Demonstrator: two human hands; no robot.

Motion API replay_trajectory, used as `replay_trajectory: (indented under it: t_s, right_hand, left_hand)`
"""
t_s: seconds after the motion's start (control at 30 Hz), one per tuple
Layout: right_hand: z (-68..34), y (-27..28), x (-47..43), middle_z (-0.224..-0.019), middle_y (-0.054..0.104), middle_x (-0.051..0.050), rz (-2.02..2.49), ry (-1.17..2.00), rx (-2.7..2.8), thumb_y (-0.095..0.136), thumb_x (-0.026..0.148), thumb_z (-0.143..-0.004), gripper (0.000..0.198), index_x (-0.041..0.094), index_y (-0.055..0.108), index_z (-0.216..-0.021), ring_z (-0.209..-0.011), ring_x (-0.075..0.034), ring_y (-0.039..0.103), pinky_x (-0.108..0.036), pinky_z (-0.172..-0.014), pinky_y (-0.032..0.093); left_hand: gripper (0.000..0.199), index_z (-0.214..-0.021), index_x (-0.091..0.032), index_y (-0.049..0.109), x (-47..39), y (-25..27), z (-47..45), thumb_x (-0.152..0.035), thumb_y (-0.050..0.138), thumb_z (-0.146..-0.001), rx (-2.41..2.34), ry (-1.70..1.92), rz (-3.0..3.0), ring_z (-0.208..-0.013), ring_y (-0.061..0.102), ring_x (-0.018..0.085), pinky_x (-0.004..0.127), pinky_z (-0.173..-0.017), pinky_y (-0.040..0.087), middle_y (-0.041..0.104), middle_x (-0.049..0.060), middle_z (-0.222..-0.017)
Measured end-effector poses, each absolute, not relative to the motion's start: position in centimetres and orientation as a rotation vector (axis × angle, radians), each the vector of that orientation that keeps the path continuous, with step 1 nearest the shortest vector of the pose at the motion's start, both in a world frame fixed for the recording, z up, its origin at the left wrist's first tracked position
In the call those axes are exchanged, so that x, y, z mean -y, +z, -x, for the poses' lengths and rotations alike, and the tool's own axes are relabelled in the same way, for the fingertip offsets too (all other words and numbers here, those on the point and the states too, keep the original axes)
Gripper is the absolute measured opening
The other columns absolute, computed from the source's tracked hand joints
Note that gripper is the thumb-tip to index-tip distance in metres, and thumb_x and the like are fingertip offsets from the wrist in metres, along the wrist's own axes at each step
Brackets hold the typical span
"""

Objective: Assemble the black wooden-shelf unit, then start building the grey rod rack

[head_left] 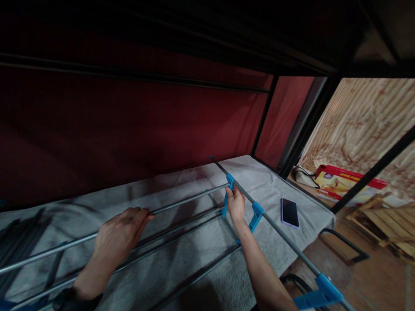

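Note:
My left hand (pixel 122 231), with a dark band at its wrist, wraps round a long grey metal tube (pixel 191 196) of a frame. That tube runs from the lower left to a blue plastic connector (pixel 230 180). At this joint my right hand (pixel 236 204) closes its fingers round the connector. A crossing metal tube (pixel 288 238) passes through it and slopes to the lower right, carrying another blue connector (pixel 256 216) and a larger blue bracket (pixel 321 293). More parallel tubes (pixel 179 230) of the frame lie below my hands.
The frame rests on a grey blanket (pixel 266 173) inside a black metal bunk bed. A phone (pixel 290 212) lies at right, loose dark tubes (pixel 11 242) at left. Beyond stand a folding chair (pixel 347 248), a red-and-yellow box (pixel 347 185) and a wooden slatted piece (pixel 396 224).

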State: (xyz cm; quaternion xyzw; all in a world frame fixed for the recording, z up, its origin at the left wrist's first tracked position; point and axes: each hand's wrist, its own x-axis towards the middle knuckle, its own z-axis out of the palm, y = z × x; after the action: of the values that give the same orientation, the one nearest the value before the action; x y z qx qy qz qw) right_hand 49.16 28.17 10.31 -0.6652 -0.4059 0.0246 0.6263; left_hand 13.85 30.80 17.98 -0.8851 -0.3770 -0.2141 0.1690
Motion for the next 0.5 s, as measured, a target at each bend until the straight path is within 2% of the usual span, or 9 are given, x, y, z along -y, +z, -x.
replay_trajectory:
  t_s: [0.27, 0.5]
  right_hand:
    - [-49.13, 10.16, -28.29, -0.097, 0.072, -0.010, 1.566, 0.064, 0.918, 0.052, 0.043, -0.088, 0.029, 0.019, 0.067, -0.094, -0.091, -0.026, 0.065, -0.043, -0.095, 0.049]
    - [-49.26, 10.25, -28.21, -0.097, 0.073, -0.008, 1.548, 0.076, 0.938, 0.053, 0.042, -0.088, 0.028, 0.021, 0.068, -0.095, -0.091, -0.026, 0.065, -0.042, -0.095, 0.049]
  left_hand:
    - [0.040, -0.097, -0.017, 0.070, -31.21, 17.64, -13.54, -0.041, 0.037, -0.100, 1.062, -0.618, 2.515, -0.078, 0.069, 0.026, 0.033, -0.060, 0.048, 0.073, 0.011, -0.089]
    - [0.042, -0.098, -0.016, 0.070, -31.22, 17.80, -13.34, -0.040, 0.035, -0.101, 1.048, -0.593, 2.508, -0.077, 0.071, 0.026, 0.033, -0.061, 0.049, 0.074, 0.012, -0.089]
